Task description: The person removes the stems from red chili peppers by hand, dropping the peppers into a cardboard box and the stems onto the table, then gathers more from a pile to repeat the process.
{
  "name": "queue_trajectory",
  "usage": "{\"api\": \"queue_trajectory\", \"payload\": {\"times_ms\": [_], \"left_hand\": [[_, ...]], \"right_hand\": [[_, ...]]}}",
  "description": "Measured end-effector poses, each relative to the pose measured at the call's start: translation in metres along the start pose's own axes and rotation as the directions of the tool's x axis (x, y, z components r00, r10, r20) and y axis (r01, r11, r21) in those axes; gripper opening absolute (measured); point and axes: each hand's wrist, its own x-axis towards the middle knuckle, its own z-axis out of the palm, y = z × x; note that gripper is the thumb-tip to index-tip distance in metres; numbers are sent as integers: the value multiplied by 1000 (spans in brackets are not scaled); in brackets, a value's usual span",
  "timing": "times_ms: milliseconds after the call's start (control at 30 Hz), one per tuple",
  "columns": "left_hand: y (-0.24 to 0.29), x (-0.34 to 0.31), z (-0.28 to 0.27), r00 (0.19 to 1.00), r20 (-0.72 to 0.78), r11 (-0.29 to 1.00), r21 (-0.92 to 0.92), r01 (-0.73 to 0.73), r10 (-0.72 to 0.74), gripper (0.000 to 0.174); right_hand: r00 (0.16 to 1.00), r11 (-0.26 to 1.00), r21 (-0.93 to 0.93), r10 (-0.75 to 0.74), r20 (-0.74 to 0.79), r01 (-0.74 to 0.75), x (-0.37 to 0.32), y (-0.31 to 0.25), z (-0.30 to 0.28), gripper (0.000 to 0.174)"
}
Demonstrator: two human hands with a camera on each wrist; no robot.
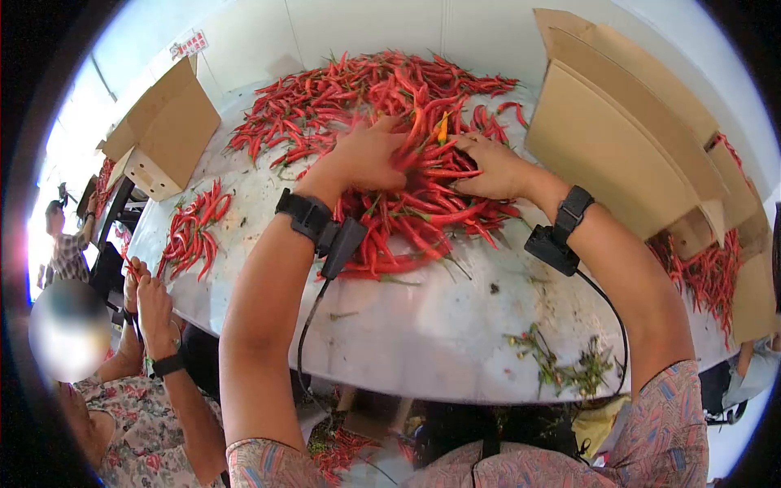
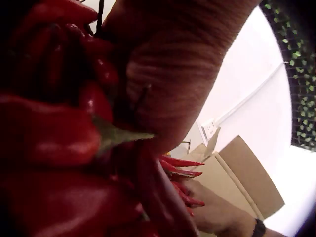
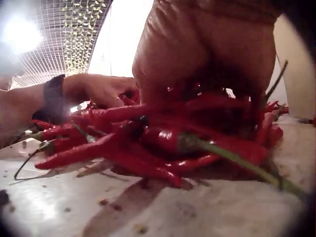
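Note:
Long red chili peppers (image 1: 431, 215) with green stems lie in a large heap on the white table (image 1: 390, 342). The left hand (image 1: 366, 159) grips peppers in the middle of the heap, thumb and fingers spread around them. Facing it from the right, the right hand (image 1: 498, 169) has fingers and thumb curled about more peppers. An orange pepper (image 1: 443, 128) shows between the hands. In the left wrist view, peppers (image 2: 54, 133) crowd against the left hand (image 2: 168, 74). The right hand (image 3: 207, 49) reaches down into peppers (image 3: 133, 153) in its wrist view, its fingertips hidden.
Cardboard boxes stand at left (image 1: 175, 130) and right (image 1: 626, 138). A smaller pepper pile (image 1: 195, 228) lies on the left; green stem scraps (image 1: 561, 362) lie near the front edge. A person (image 1: 146, 407) sits at left with raised hands. More peppers (image 1: 704, 276) are at the right.

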Motion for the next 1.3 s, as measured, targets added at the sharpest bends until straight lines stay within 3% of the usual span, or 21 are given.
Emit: {"api": "queue_trajectory", "payload": {"times_ms": [100, 233, 267, 333, 400, 433, 467, 533, 600, 667, 767, 867, 933, 967, 1033, 1133, 1167, 1233, 1267, 1300], "left_hand": [[47, -13, -22, 997, 37, 994, 89, 69, -73, 64], [69, -12, -16, 996, -26, 992, 91, -87, 89, 50], [73, -12, -16, 992, -17, 990, 75, -121, 123, 54], [81, -17, -18, 988, -8, 986, 60, -155, 156, 59], [85, -27, -25, 975, -70, 969, -115, -219, 212, 60], [87, -33, -29, 976, -74, 971, -104, -213, 206, 60], [88, -40, -32, 983, -104, 980, -109, -164, 153, 62], [91, -50, -30, 986, -141, 989, -105, -104, 89, 64], [96, -56, -18, 967, -97, 969, 44, 242, -237, 70], [112, -54, -11, 955, -71, 958, -7, 288, -287, 73], [155, -47, -17, 921, 9, 921, -3, 390, -390, 75], [184, -45, -21, 928, 18, 926, 80, 370, -372, 70], [194, -47, -23, 943, 9, 940, 79, 332, -333, 70], [199, -48, -23, 956, 3, 954, 62, 292, -293, 69], [204, -49, -19, 958, -14, 956, 55, 287, -287, 67], [196, -46, -17, 996, -69, 983, -178, 47, -60, 59], [186, -43, -21, 996, -73, 983, -178, 43, -57, 59], [165, -38, -30, 950, -312, 978, -204, -54, -13, 59], [159, -36, -32, 949, -316, 978, -202, -58, -8, 59], [152, -34, -35, 939, -311, 980, -172, 96, -146, 67]], "right_hand": [[997, 998, -20, 61, 54, -60, -37, -14, -14, 79], [991, 999, 25, 32, 127, -36, -78, -10, -26, 76], [991, 998, 27, 44, 125, -48, -91, -8, -29, 76], [988, 989, 47, -145, 43, 143, -118, -6, -40, 74], [996, 995, 44, -92, 19, 91, -151, -7, -53, 73], [999, 998, 44, -36, -5, 37, -169, -8, -58, 72], [999, 998, 41, -49, -11, 49, -187, -9, -61, 72], [987, 989, -18, 146, 60, -145, -224, -15, -62, 69], [978, 986, -43, 168, 127, -164, -255, -19, -49, 67], [961, 989, -69, 142, 237, -129, -272, -42, -38, 64], [995, 992, -125, 39, 89, -28, -293, -84, -20, 57], [990, 995, -34, -94, 110, 98, -300, -115, -19, 55], [950, 949, 178, -285, 129, 261, -300, -123, -16, 53], [950, 947, 180, -288, 118, 264, -299, -124, -15, 53], [926, 883, 292, -376, -29, 367, -292, -124, -14, 47], [955, 938, 181, -296, -23, 296, -262, -96, -31, 44], [978, 968, 135, -209, -28, 211, -248, -80, -36, 45], [998, 996, 83, -36, -42, 40, -221, -52, -54, 50], [998, 996, 75, 47, -47, -43, -209, -42, -64, 53], [997, 996, 72, 48, -53, -44, -200, -33, -72, 53]]}}
